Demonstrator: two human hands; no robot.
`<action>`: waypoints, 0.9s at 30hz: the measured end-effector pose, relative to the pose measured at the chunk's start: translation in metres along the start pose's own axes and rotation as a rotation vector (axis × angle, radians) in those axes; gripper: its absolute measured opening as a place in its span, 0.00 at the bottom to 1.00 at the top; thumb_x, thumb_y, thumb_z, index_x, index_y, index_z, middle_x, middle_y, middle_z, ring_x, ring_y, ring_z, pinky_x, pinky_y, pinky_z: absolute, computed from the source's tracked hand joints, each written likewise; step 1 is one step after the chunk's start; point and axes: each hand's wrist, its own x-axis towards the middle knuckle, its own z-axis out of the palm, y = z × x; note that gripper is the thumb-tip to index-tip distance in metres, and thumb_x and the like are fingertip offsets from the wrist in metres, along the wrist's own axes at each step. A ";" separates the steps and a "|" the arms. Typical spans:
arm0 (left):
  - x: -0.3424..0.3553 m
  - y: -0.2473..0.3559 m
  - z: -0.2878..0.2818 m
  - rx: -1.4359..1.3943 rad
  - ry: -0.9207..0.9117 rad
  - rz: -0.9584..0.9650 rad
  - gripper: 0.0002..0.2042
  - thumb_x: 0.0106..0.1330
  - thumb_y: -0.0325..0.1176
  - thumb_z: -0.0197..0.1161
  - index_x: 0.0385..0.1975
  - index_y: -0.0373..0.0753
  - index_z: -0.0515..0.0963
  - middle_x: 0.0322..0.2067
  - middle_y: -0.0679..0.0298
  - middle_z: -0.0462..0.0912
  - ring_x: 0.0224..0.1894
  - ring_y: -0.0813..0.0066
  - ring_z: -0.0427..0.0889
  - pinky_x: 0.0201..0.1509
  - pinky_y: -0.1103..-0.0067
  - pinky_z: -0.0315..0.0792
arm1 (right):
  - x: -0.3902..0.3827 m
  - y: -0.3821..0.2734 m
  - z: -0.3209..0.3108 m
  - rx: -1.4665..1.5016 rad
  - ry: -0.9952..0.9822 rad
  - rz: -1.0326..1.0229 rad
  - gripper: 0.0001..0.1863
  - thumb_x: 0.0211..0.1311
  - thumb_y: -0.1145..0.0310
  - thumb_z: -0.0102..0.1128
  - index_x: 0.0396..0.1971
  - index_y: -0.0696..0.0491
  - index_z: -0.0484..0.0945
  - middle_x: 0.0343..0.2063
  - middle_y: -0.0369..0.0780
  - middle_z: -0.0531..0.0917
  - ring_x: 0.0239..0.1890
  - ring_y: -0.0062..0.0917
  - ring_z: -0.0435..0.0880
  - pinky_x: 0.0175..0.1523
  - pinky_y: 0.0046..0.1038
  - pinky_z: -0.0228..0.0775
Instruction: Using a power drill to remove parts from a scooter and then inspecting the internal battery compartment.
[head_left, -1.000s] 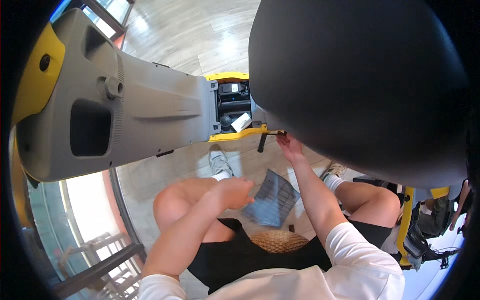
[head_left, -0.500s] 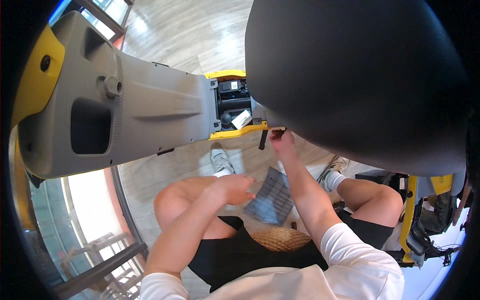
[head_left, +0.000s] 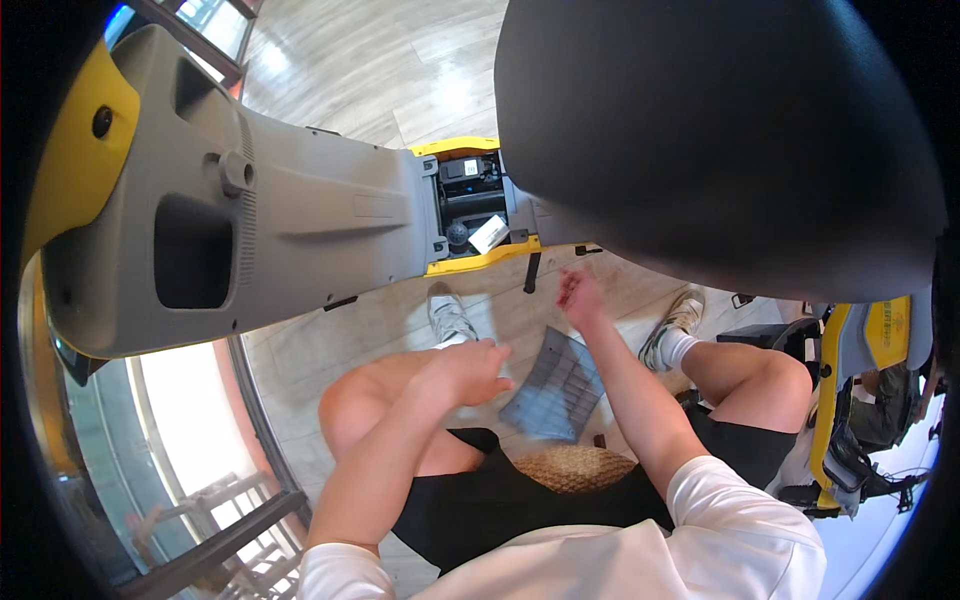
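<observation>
A grey scooter body (head_left: 330, 215) with yellow edging lies across in front of me. Between its footboard and the big black seat (head_left: 710, 150) is an uncovered compartment (head_left: 470, 205) with black parts and a white-labelled piece inside. My right hand (head_left: 581, 298) is in the air below the seat's near edge, apart from a small black lever (head_left: 588, 250). Its fingers are loosely bent and slightly blurred, with nothing visible in them. My left hand (head_left: 468, 372) hovers over my left knee, thumb and fingers apart, holding nothing. On the floor between my feet lies a grey ribbed panel (head_left: 555, 385).
A black stand-like rod (head_left: 532, 272) points down from the scooter's near side. I sit on a woven seat (head_left: 575, 468). Another yellow and grey vehicle (head_left: 835, 400) stands at the right. Glass and a dark frame (head_left: 215, 535) are at the lower left.
My right hand has come away from the black lever below the seat, back toward me. The left hand has hardly moved. The whole view has shifted slightly.
</observation>
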 end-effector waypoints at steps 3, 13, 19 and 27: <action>0.008 0.015 -0.005 -0.017 0.018 0.113 0.26 0.64 0.44 0.59 0.59 0.37 0.66 0.47 0.47 0.75 0.51 0.49 0.76 0.54 0.64 0.70 | -0.004 0.038 0.015 -1.432 0.130 -0.464 0.20 0.59 0.66 0.59 0.49 0.60 0.71 0.28 0.40 0.80 0.37 0.31 0.80 0.44 0.33 0.72; 0.022 0.034 -0.015 0.042 -0.008 0.138 0.25 0.64 0.42 0.59 0.58 0.36 0.67 0.44 0.47 0.77 0.49 0.49 0.76 0.52 0.62 0.70 | 0.061 0.059 0.085 -1.978 -0.205 -1.084 0.25 0.47 0.75 0.54 0.50 0.59 0.72 0.49 0.44 0.74 0.56 0.37 0.69 0.60 0.37 0.59; 0.009 0.014 -0.015 -0.009 0.019 0.062 0.25 0.64 0.43 0.58 0.58 0.36 0.67 0.46 0.46 0.76 0.49 0.49 0.76 0.53 0.62 0.70 | 0.045 0.079 0.108 -2.058 -0.220 -1.262 0.15 0.48 0.73 0.53 0.39 0.56 0.74 0.38 0.42 0.74 0.48 0.34 0.72 0.52 0.34 0.62; 0.010 0.000 -0.010 -0.034 0.008 0.054 0.25 0.65 0.43 0.58 0.58 0.39 0.67 0.49 0.46 0.75 0.51 0.49 0.75 0.55 0.63 0.69 | 0.025 0.087 0.090 -2.096 -0.265 -1.215 0.30 0.47 0.73 0.54 0.56 0.61 0.68 0.55 0.51 0.69 0.63 0.41 0.63 0.60 0.38 0.61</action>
